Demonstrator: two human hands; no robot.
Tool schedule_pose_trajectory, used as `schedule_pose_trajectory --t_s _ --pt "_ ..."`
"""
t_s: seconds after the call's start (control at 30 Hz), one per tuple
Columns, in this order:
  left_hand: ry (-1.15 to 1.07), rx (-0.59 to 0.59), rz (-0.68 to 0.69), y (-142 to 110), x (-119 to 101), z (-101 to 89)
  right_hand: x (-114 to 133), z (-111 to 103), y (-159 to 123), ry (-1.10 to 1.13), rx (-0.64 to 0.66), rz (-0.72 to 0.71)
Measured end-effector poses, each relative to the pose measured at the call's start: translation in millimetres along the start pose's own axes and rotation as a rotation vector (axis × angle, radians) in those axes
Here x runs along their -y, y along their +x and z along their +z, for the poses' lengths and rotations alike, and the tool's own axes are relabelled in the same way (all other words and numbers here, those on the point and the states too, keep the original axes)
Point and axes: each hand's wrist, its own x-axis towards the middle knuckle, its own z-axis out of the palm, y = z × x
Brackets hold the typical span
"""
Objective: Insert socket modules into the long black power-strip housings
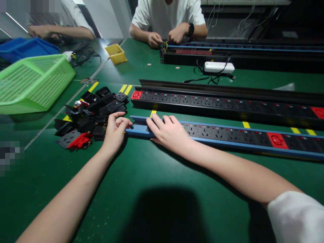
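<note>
A long blue channel (pixel 230 143) filled with black socket modules lies across the table, with one red socket (pixel 277 140) among them. At its left end a stretch of the channel has no modules in it. My right hand (pixel 169 133) grips the channel near this end, fingers over the far edge and thumb at the near side. Beside the end, my left hand (pixel 116 126) is closed in a pinch; a small dark bit shows at its fingertips, too small to name. Loose black socket modules (pixel 101 108) and a red one (pixel 80 141) are heaped left of it.
A second, black socket strip (pixel 202 108) lies just behind. Farther back are a white power strip (pixel 219 67) with cords, a yellow bin (pixel 115 54) and a co-worker's hands (pixel 155 39) at another strip. A green basket (pixel 37 84) and blue bin (pixel 30 49) stand left.
</note>
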Motion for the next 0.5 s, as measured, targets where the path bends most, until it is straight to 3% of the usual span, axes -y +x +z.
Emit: schedule_pose_trajectory --t_s 0.13,0.5 --pt "0.015 0.008 -0.002 -1.3 -3.3 0.9 2.4 -1.2 -2.5 0.029 0.102 0.178" --pt "0.033 0.026 -0.005 -2.1 -2.3 0.8 -1.8 -3.0 0.4 0.049 0.090 0.184"
